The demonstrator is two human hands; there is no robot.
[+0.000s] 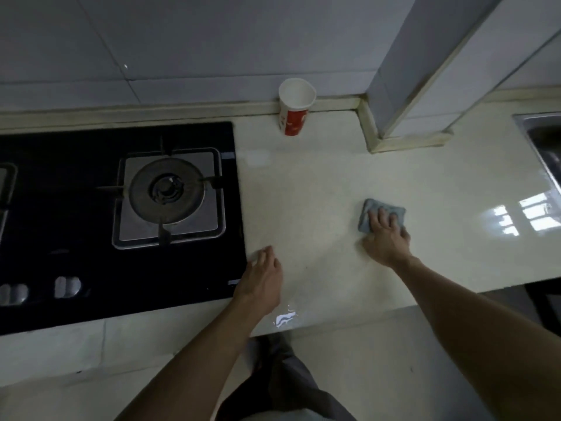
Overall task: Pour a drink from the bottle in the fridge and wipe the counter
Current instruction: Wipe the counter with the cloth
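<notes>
My right hand (pixel 387 238) presses flat on a folded grey-blue cloth (pixel 368 211) lying on the cream counter (pixel 303 192), right of centre. My left hand (pixel 262 281) rests empty on the counter with fingers spread, at the right edge of the black hob. A red and white paper cup (pixel 296 106) stands upright at the back of the counter against the wall; I cannot tell what is inside it. A small wet patch (pixel 285 319) glints near the counter's front edge, just right of my left wrist. No bottle is in view.
A black glass gas hob (pixel 91 268) with a burner (pixel 166 189) and knobs (pixel 67 287) fills the left. A tiled pillar (pixel 403 95) juts out at the back right. A steel sink (pixel 543 144) lies at the far right edge. The counter's front edge runs below my hands.
</notes>
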